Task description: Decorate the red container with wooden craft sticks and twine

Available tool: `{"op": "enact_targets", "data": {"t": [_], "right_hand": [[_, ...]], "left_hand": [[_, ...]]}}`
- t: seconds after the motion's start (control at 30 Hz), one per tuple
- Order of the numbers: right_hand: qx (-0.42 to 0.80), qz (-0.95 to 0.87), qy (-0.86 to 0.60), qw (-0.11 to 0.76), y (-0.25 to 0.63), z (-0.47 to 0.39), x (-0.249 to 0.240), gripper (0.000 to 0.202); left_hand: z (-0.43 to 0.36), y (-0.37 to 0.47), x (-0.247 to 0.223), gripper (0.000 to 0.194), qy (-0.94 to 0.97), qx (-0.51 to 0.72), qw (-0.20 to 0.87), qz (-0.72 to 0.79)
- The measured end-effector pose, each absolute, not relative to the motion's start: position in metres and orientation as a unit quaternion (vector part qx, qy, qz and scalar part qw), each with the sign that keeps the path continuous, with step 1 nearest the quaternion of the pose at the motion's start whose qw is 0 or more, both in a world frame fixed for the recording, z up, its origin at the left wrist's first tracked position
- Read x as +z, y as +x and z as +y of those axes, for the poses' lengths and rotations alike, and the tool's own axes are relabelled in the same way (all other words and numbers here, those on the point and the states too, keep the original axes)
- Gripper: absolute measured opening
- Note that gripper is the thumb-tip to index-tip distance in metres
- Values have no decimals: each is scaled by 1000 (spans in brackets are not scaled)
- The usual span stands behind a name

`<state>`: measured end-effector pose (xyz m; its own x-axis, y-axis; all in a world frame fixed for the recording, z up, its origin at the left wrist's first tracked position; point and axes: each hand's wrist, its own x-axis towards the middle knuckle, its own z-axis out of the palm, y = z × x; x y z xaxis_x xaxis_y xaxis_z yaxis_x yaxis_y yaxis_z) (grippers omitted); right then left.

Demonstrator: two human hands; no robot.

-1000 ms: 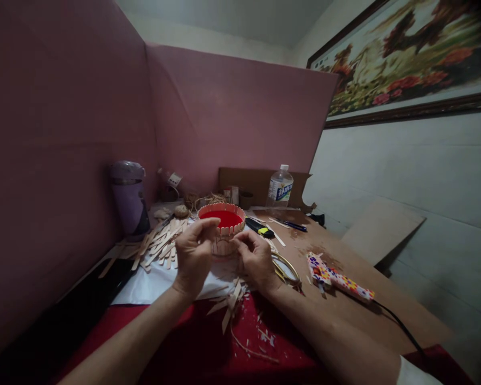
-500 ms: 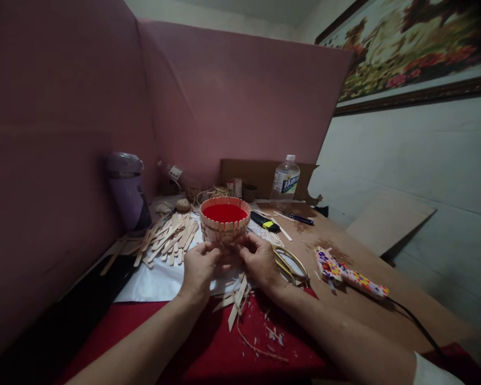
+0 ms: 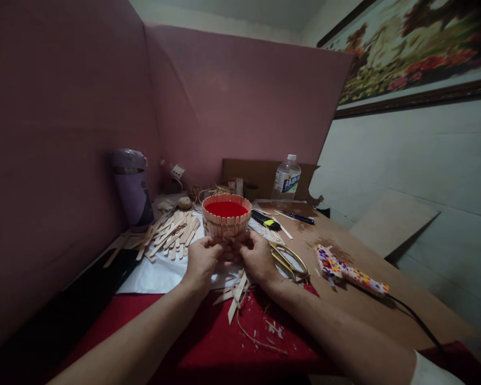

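A round box ringed with upright craft sticks (image 3: 227, 226), its inside bright red, stands upright on the white cloth in front of me. My left hand (image 3: 203, 261) is at the near side of its wall, thumb and fingers pinched together. Close against it, my right hand (image 3: 257, 259) pinches at the same low spot. Whatever lies between the fingertips is too small and shadowed to make out. Gold-handled scissors (image 3: 292, 260) lie just right of my right hand. Below the hands are loose craft stick pieces (image 3: 237, 300) and a strand of twine (image 3: 257, 348).
A pile of craft sticks (image 3: 174, 235) lies left, near a purple bottle (image 3: 133, 190) and a twine ball (image 3: 185, 203). A black-and-yellow cutter (image 3: 266, 220), a clear bottle (image 3: 286, 184) and a pen (image 3: 302, 218) are farther back. The flowered glue gun (image 3: 348, 272) lies right, with its cord.
My fingertips have come closer together at the front of the box, and the left hand has shifted slightly right. The whole view has moved a little. The box stays in place.
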<state>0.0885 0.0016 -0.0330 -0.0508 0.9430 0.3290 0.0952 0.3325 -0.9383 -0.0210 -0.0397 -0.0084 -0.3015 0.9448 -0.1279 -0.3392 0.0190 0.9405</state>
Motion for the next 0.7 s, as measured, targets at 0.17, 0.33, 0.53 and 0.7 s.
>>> {"op": "enact_targets", "data": {"t": [0.17, 0.33, 0.53, 0.7], "right_hand": [[365, -609, -439, 551, 88, 2, -32, 11], [347, -602, -455, 557, 88, 3, -34, 14], [349, -599, -454, 560, 89, 5, -35, 6], [334, -617, -436, 564, 89, 6, -37, 8]], "left_hand": [[-36, -20, -11, 8, 325, 620, 489, 520], [-31, -21, -18, 11, 359, 607, 452, 546], [-26, -25, -24, 6, 410, 605, 385, 563], [-25, -28, -24, 5, 427, 603, 366, 565]]}}
